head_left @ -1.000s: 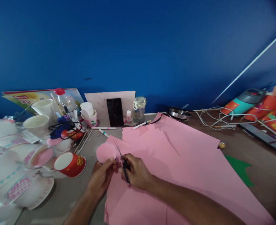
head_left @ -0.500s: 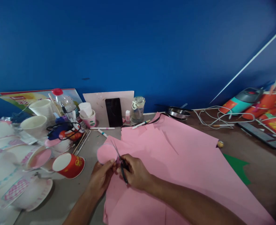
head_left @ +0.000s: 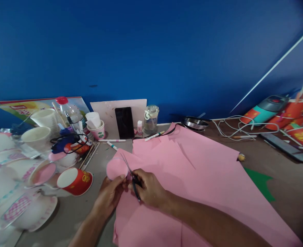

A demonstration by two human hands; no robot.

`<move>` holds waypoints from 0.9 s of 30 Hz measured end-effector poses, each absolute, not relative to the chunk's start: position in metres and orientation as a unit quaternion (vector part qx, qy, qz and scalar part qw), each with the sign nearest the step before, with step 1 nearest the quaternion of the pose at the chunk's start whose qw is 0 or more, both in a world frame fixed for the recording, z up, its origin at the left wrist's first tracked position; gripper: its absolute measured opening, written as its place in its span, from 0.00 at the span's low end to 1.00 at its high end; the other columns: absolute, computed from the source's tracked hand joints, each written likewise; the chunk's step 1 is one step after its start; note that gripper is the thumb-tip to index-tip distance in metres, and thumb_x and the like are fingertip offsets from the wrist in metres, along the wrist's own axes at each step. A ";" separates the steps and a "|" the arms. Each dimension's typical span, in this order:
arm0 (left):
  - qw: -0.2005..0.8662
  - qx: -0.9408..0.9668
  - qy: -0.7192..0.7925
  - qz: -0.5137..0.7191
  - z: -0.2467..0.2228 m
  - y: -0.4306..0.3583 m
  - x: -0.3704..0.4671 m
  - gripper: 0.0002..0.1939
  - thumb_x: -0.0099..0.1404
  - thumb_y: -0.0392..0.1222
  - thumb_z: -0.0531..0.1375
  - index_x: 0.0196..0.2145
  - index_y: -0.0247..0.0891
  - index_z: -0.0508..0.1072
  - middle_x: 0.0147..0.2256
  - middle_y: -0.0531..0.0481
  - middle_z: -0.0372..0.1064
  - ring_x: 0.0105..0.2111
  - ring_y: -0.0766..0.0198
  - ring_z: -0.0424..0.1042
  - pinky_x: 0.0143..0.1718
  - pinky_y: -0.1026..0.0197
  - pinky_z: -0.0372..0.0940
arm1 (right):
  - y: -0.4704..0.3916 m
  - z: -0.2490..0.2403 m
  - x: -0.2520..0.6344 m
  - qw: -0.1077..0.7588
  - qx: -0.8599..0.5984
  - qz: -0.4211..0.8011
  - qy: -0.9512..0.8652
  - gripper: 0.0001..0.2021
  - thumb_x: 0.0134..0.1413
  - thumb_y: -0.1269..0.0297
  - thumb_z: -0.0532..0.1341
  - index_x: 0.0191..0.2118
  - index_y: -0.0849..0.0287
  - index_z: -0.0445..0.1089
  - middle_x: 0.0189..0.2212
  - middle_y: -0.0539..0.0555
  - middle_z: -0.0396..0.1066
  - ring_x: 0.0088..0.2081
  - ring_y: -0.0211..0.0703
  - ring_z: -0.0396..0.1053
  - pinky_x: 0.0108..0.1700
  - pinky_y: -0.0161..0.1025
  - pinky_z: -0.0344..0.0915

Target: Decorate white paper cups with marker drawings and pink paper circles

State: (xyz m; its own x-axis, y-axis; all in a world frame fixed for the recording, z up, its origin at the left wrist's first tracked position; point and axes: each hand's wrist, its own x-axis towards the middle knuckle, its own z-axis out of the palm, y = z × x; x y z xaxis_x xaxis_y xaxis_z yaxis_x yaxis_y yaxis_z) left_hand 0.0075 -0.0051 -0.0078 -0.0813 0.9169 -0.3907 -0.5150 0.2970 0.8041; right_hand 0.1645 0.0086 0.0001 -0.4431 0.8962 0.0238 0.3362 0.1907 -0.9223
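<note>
My left hand (head_left: 113,190) pinches the lower edge of a round pink paper piece (head_left: 116,168) between thumb and fingers. Black-handled scissors (head_left: 134,183) are gripped in my right hand (head_left: 148,188), their blades pointing up and left along the right edge of the circle. The blades look nearly closed. Both hands are close together over large pink paper sheets (head_left: 205,185), which spread across the table's middle and right. Whether the blades touch the circle's edge, I cannot tell.
A red paper cup (head_left: 75,181) lies on its side at left, near decorated white paper cups and plates (head_left: 14,181). Behind stand a black phone (head_left: 125,122) and a glass jar (head_left: 151,119). White cables (head_left: 240,128) and a green paper scrap (head_left: 260,183) are on the right.
The view has shifted very slightly. The scissor blades' tips sit a little further left and look closer together; both hands keep nearly the same place.
</note>
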 end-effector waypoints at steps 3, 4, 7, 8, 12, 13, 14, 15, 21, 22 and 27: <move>0.640 0.202 0.485 0.560 -0.009 -0.005 0.006 0.10 0.43 0.37 0.71 0.18 0.32 0.73 0.16 0.53 0.68 0.18 0.68 0.66 0.23 0.66 0.65 | 0.009 0.000 0.165 0.298 -0.433 0.464 -0.713 0.05 0.55 0.65 0.59 0.38 0.57 0.69 0.27 0.50 0.75 0.27 0.39 0.71 0.29 0.32 0.63; 0.640 0.201 0.485 0.561 -0.009 -0.004 0.006 0.10 0.43 0.37 0.71 0.18 0.32 0.73 0.16 0.53 0.68 0.18 0.68 0.66 0.23 0.66 0.65 | 0.009 0.000 0.166 0.297 -0.432 0.465 -0.713 0.05 0.55 0.66 0.59 0.38 0.57 0.69 0.26 0.49 0.74 0.26 0.38 0.71 0.29 0.32 0.62; 0.640 0.198 0.486 0.562 -0.008 -0.004 0.006 0.11 0.42 0.37 0.72 0.18 0.31 0.73 0.16 0.53 0.67 0.18 0.69 0.66 0.23 0.66 0.65 | 0.010 0.001 0.166 0.294 -0.435 0.469 -0.711 0.06 0.53 0.68 0.59 0.38 0.57 0.69 0.24 0.48 0.73 0.25 0.38 0.70 0.28 0.31 0.62; 0.640 0.198 0.485 0.562 -0.007 -0.004 0.007 0.11 0.41 0.37 0.72 0.17 0.31 0.73 0.16 0.53 0.67 0.18 0.68 0.66 0.22 0.66 0.65 | 0.010 0.001 0.166 0.293 -0.436 0.469 -0.710 0.06 0.53 0.68 0.59 0.38 0.57 0.69 0.24 0.48 0.73 0.25 0.38 0.70 0.28 0.31 0.62; 0.641 0.196 0.484 0.562 -0.005 -0.004 0.007 0.11 0.41 0.37 0.72 0.17 0.31 0.73 0.15 0.53 0.67 0.18 0.68 0.66 0.23 0.66 0.65 | 0.010 0.002 0.166 0.294 -0.434 0.479 -0.704 0.05 0.53 0.68 0.59 0.37 0.57 0.69 0.24 0.48 0.72 0.23 0.37 0.69 0.27 0.31 0.61; 0.642 0.195 0.484 0.562 -0.005 -0.004 0.007 0.11 0.42 0.37 0.72 0.17 0.31 0.73 0.15 0.53 0.67 0.18 0.68 0.66 0.23 0.66 0.65 | 0.010 0.002 0.166 0.296 -0.433 0.484 -0.700 0.05 0.53 0.67 0.59 0.37 0.57 0.69 0.24 0.48 0.72 0.23 0.37 0.69 0.26 0.31 0.61; 0.642 0.194 0.484 0.563 -0.005 -0.004 0.007 0.11 0.42 0.37 0.72 0.17 0.31 0.72 0.15 0.53 0.67 0.18 0.68 0.66 0.23 0.66 0.65 | 0.010 0.002 0.166 0.299 -0.431 0.490 -0.696 0.05 0.54 0.67 0.59 0.37 0.57 0.69 0.24 0.48 0.72 0.23 0.36 0.68 0.26 0.30 0.60; 0.641 0.192 0.484 0.563 -0.005 -0.004 0.007 0.11 0.42 0.37 0.72 0.17 0.31 0.72 0.15 0.53 0.67 0.18 0.68 0.66 0.22 0.66 0.64 | 0.010 0.001 0.166 0.304 -0.431 0.494 -0.691 0.04 0.54 0.67 0.59 0.36 0.57 0.69 0.24 0.48 0.71 0.23 0.36 0.67 0.26 0.30 0.60; 0.636 0.179 0.487 0.571 -0.006 -0.004 0.005 0.10 0.41 0.35 0.72 0.18 0.31 0.73 0.16 0.53 0.68 0.17 0.70 0.65 0.20 0.68 0.63 | 0.012 -0.009 0.165 0.345 -0.440 0.544 -0.626 0.07 0.51 0.63 0.63 0.37 0.58 0.68 0.20 0.45 0.63 0.20 0.33 0.59 0.22 0.30 0.56; 0.637 0.178 0.486 0.571 -0.007 -0.004 0.005 0.10 0.41 0.35 0.72 0.18 0.31 0.73 0.16 0.54 0.68 0.18 0.70 0.65 0.20 0.68 0.63 | 0.012 -0.011 0.165 0.349 -0.439 0.552 -0.617 0.08 0.51 0.63 0.63 0.38 0.58 0.68 0.20 0.45 0.63 0.20 0.33 0.59 0.22 0.30 0.55; 0.641 0.175 0.479 0.573 -0.008 -0.003 0.004 0.10 0.43 0.35 0.72 0.19 0.30 0.74 0.16 0.53 0.68 0.18 0.70 0.66 0.21 0.68 0.64 | 0.012 -0.012 0.165 0.351 -0.431 0.552 -0.622 0.09 0.51 0.63 0.63 0.39 0.58 0.68 0.21 0.45 0.63 0.21 0.33 0.59 0.22 0.30 0.56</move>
State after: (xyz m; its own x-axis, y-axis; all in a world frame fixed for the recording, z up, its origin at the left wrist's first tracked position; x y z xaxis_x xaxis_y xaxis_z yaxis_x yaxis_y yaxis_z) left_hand 0.0042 -0.0033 -0.0080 -0.1163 0.9031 -0.4134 -0.5669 0.2814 0.7742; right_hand 0.1650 0.0122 -0.0124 -0.3821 0.9233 -0.0392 0.1479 0.0192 -0.9888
